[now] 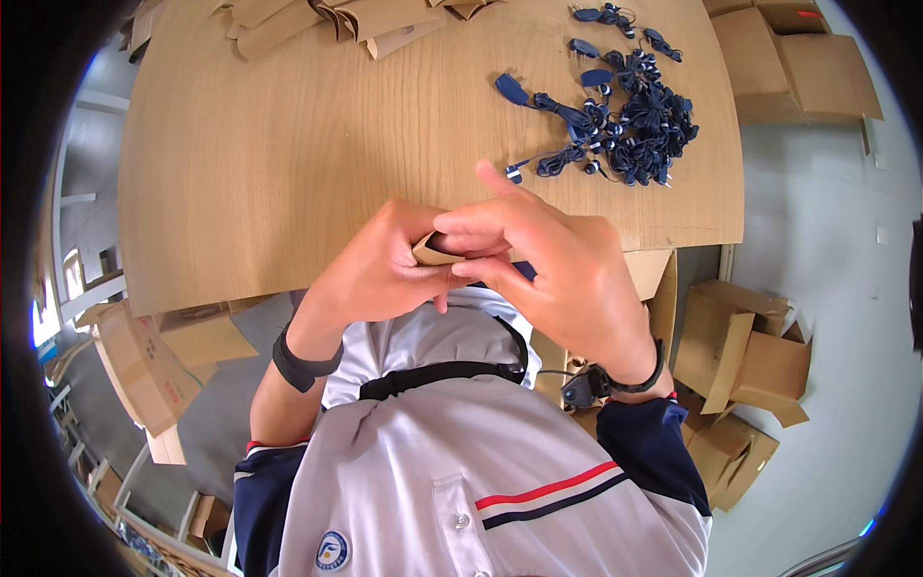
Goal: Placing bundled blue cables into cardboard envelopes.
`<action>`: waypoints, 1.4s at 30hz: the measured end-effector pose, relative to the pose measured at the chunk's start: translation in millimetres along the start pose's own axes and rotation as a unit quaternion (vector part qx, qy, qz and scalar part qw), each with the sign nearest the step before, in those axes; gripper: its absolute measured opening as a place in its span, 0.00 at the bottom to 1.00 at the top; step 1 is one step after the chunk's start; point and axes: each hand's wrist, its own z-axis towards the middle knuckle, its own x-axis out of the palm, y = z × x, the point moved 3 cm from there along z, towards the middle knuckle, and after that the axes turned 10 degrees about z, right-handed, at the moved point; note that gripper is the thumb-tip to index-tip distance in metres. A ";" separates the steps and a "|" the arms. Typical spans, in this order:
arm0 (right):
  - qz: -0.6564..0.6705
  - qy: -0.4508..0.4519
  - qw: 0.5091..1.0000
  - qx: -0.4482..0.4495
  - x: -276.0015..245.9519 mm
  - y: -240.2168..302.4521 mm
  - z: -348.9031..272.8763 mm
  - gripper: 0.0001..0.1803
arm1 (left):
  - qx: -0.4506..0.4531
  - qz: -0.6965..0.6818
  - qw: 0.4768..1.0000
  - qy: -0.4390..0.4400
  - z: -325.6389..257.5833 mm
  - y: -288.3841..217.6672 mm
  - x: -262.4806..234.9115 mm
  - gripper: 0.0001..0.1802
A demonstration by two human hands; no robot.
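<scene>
Just past the table's near edge, my left hand [375, 260] is wrapped round a small brown cardboard box [430, 252], whose open end faces up. My right hand [558, 264] meets it from the other side, its fingertips at the mouth of the box and its thumb against the rim. The inside looks dark, and whether anything lies in it is hidden by my fingers. Beyond my right hand on the table lies a heap of dark blue wired earphones [649, 130], with bundled cords and a few flat blue pieces [511, 89] among them.
Flat brown cardboard sleeves [288, 24] are piled at the far left of the wooden table [317, 144]. Opened cartons stand on the floor at the left [154, 365] and right [740, 356]. More cartons [803, 72] stand beyond the table's right edge.
</scene>
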 end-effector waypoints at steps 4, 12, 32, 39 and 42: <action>-0.005 -0.007 0.995 -0.097 -18.5 4.6 4.6 0.21 | 0.059 -0.186 0.979 -0.058 -0.1 -14.7 3.0 0.15; -0.079 -0.200 0.930 -0.297 5.1 10.1 9.1 0.21 | 0.165 -0.372 0.907 -0.109 19.1 -73.0 5.6 0.30; 0.474 -0.097 0.871 0.087 5.7 37.9 14.7 0.47 | 0.386 0.616 0.647 -0.231 -32.3 -113.0 7.6 0.13; 0.600 0.064 0.784 0.146 5.2 23.6 8.4 0.22 | 0.362 0.522 0.754 -0.166 -23.6 -127.4 -20.5 0.12; 0.511 0.074 0.845 0.137 -1.8 36.8 10.0 0.15 | 0.326 0.500 0.791 -0.136 -26.6 -138.1 -36.9 0.20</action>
